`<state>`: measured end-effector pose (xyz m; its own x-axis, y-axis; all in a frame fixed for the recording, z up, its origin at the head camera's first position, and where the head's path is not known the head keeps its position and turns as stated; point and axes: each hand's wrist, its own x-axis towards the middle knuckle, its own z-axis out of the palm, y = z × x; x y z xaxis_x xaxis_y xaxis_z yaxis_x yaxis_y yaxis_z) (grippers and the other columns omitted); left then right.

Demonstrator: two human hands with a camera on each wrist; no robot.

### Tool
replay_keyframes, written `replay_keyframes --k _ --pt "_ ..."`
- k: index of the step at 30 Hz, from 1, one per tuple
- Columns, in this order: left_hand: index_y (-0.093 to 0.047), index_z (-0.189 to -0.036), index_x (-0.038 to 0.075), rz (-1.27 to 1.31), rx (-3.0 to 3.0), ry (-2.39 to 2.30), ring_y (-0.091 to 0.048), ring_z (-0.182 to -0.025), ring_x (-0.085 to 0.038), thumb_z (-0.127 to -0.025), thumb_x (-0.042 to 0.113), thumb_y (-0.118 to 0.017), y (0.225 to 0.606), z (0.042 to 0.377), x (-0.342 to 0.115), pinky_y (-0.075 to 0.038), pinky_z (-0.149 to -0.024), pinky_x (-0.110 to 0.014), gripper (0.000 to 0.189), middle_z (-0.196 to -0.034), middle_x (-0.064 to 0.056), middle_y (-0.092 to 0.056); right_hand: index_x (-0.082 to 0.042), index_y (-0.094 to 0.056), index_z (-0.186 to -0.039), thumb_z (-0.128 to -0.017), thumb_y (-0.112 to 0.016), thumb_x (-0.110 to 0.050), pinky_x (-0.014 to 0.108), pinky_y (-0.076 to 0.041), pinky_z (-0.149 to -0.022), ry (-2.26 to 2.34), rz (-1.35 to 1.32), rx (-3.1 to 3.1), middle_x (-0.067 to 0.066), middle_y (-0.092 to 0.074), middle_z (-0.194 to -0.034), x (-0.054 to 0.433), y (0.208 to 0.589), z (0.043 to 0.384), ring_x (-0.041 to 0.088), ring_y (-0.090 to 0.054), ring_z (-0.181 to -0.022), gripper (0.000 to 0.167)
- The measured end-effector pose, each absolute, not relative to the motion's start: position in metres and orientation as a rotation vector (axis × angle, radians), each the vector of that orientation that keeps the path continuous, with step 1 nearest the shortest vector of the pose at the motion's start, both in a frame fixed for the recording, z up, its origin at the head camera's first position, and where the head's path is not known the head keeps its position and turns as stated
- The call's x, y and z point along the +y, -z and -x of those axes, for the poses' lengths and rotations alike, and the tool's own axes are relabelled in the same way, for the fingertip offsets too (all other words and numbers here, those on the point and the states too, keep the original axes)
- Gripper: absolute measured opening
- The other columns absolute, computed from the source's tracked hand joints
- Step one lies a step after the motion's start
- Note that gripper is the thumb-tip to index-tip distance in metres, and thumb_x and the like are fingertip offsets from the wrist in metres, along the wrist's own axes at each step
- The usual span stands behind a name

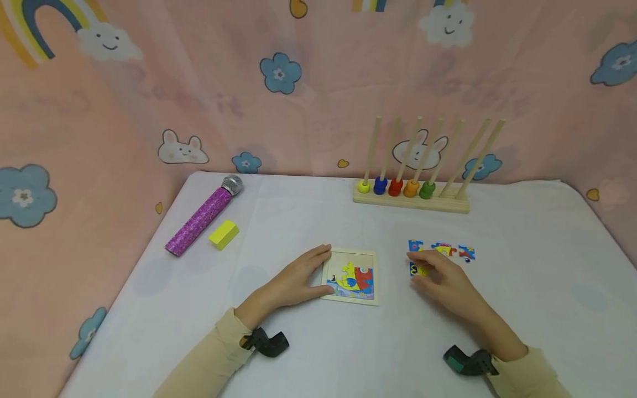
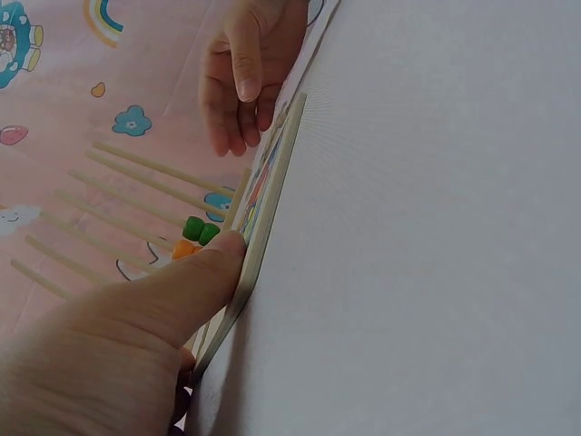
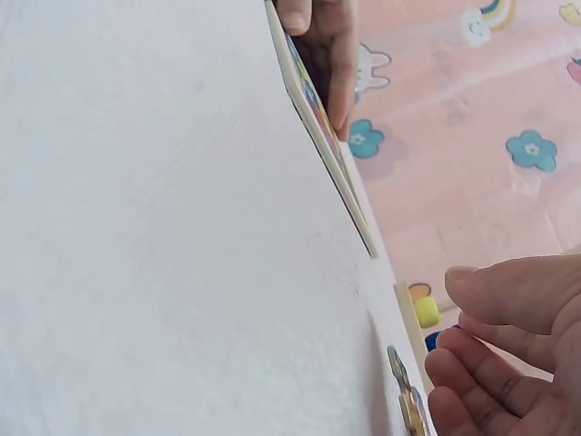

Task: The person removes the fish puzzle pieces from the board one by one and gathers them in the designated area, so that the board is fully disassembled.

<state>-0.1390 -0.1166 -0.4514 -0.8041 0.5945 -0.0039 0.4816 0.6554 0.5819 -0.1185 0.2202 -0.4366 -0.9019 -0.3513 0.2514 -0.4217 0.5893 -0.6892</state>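
My left hand [image 1: 298,280] rests along the left side of a square wooden puzzle tray [image 1: 351,302]. Its thumb [image 2: 209,272] presses the near part of the rim, and the other fingers reach the far left corner. Inside the tray, fitted pieces form part of a red, yellow and blue picture [image 1: 355,279]. My right hand [image 1: 450,284] hovers over loose puzzle pieces, thumb and fingers apart and nothing between them. Under its fingertips lies a blue and yellow piece [image 1: 414,270], partly hidden. Other loose pieces are a blue one [image 1: 415,244], a red-yellow one [image 1: 443,249] and a blue-red one [image 1: 466,252].
At the back right stands a wooden peg rack [image 1: 413,203] with coloured beads on several upright rods. A purple glittery microphone [image 1: 201,218] lies at the back left, beside a yellow block [image 1: 224,234]. A patterned pink cloth [image 1: 328,110] hangs behind the white-covered table [image 1: 298,359].
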Motion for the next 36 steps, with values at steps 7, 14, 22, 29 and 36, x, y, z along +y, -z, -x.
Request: replay_keyframes --k 7,14,22,29,36 --pt "-0.033 -0.147 0.004 -0.88 2.675 -0.855 -0.022 -0.145 -0.02 -0.085 0.043 -0.068 0.45 0.139 -0.115 -0.027 -0.116 -0.04 0.081 -0.157 -0.004 -0.026 -0.004 -0.055 -0.127 -0.087 -0.068 -0.01 0.015 -0.046 -0.091 -1.224 -0.716 -2.794 0.008 -0.06 -0.121 0.199 0.432 0.12 0.018 -0.056 -0.107 0.043" --pt "-0.033 -0.147 0.005 -0.87 2.681 -0.856 -0.022 -0.145 -0.02 -0.085 0.042 -0.069 0.451 0.14 -0.116 -0.027 -0.116 -0.039 0.081 -0.156 -0.003 -0.026 -0.005 -0.053 -0.129 -0.087 -0.067 -0.012 0.038 -0.049 -0.096 -1.303 -0.743 -2.863 0.007 -0.057 -0.126 0.173 0.429 0.124 0.021 -0.055 -0.113 0.045" --pt "-0.034 -0.147 0.005 -0.874 2.676 -0.868 -0.022 -0.145 -0.019 -0.085 0.042 -0.069 0.452 0.141 -0.116 -0.028 -0.115 -0.039 0.08 -0.156 -0.003 -0.026 -0.004 -0.052 -0.131 -0.087 -0.068 -0.012 0.045 -0.047 -0.097 -1.395 -0.753 -2.874 0.009 -0.057 -0.127 0.143 0.428 0.126 0.023 -0.056 -0.113 0.047" --pt "-0.034 -0.147 0.005 -0.88 2.683 -0.868 -0.023 -0.144 -0.02 -0.085 0.043 -0.068 0.452 0.14 -0.116 -0.028 -0.115 -0.04 0.08 -0.156 -0.003 -0.026 -0.002 -0.053 -0.128 -0.085 -0.068 -0.006 0.039 -0.052 -0.091 -1.428 -0.781 -2.859 0.011 -0.058 -0.122 0.124 0.427 0.129 0.021 -0.059 -0.103 0.046" --pt "-0.034 -0.146 0.004 -0.887 2.687 -0.862 -0.023 -0.144 -0.021 -0.086 0.042 -0.068 0.45 0.139 -0.117 -0.027 -0.116 -0.04 0.079 -0.156 -0.004 -0.027 -0.003 -0.054 -0.126 -0.083 -0.071 -0.008 0.031 -0.051 -0.086 -1.315 -0.795 -2.864 0.008 -0.057 -0.12 0.119 0.435 0.129 0.015 -0.053 -0.096 0.046"
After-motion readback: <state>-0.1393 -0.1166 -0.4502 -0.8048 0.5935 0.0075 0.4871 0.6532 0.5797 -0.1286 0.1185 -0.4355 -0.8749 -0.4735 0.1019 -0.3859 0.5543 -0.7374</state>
